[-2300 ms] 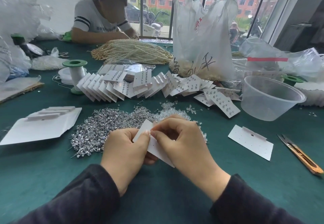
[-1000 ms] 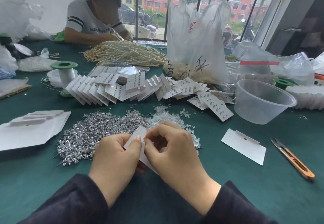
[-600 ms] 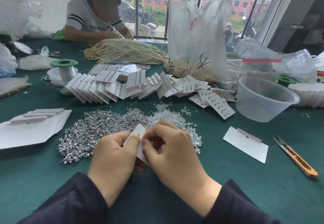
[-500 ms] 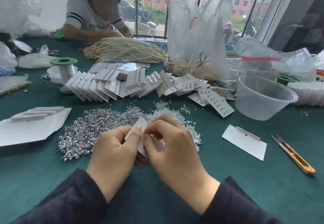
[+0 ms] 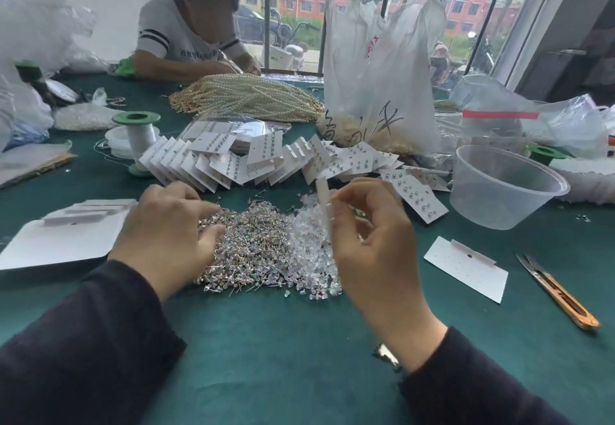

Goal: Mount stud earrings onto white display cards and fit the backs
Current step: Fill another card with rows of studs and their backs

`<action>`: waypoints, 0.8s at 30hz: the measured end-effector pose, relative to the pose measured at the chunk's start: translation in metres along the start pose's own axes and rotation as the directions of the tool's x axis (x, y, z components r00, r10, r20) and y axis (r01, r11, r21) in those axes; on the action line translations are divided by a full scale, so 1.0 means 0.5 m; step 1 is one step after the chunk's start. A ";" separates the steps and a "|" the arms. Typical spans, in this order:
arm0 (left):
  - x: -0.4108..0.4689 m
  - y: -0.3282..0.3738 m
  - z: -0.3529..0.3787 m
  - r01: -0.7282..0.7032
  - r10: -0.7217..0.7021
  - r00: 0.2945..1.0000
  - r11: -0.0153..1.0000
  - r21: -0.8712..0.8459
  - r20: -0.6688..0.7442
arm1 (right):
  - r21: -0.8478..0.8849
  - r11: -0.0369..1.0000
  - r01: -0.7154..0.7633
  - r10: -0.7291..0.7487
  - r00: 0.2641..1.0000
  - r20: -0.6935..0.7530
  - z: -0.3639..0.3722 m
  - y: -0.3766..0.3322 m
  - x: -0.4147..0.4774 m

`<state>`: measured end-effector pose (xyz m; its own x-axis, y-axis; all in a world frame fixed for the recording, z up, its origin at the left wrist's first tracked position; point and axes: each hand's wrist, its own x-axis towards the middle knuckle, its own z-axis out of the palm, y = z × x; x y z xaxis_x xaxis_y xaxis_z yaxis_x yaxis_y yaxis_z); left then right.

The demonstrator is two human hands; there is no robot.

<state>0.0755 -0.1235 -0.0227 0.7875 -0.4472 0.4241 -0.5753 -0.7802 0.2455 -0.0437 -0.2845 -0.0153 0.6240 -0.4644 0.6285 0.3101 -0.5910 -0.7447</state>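
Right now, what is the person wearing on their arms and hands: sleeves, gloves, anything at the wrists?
Long, dark, near-black sleeves cover both arms; the left sleeve and right sleeve each end at the wrist. The left hand and right hand are bare: no gloves, and no ring or watch shows.

A white plastic bag point(image 5: 376, 68) standing on the green table point(image 5: 266, 341) carries large black handwritten strokes low on its front. The right-hand mark looks like the character 天, and the two marks to its left cannot be made out with certainty. Near the bag's upper edge runs a short line of small red print, too small to read. A striped white T-shirt point(image 5: 159, 28) worn opposite has a row of dark printed characters across the chest, blurred beyond reading.
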 end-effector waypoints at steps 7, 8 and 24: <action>-0.001 0.003 0.007 0.058 -0.051 0.996 0.993 -0.099 0.071 | 0.102 0.961 -0.258 0.254 0.966 0.058 -0.006 0.000 0.008; -0.001 0.005 0.007 0.063 -0.055 0.997 0.989 -0.137 0.062 | 0.130 0.946 -0.297 0.290 0.954 0.075 -0.006 0.001 0.008; -0.003 0.028 0.012 0.001 -0.004 1.000 0.951 -0.308 -0.007 | 0.568 0.306 -0.764 0.600 0.619 0.508 -0.020 -0.004 0.021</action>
<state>0.0675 -0.1362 -0.0250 0.7879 -0.4410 0.4297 -0.6145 -0.6079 0.5028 -0.0450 -0.2948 -0.0051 0.9361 -0.3068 -0.1719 0.0263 0.5484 -0.8358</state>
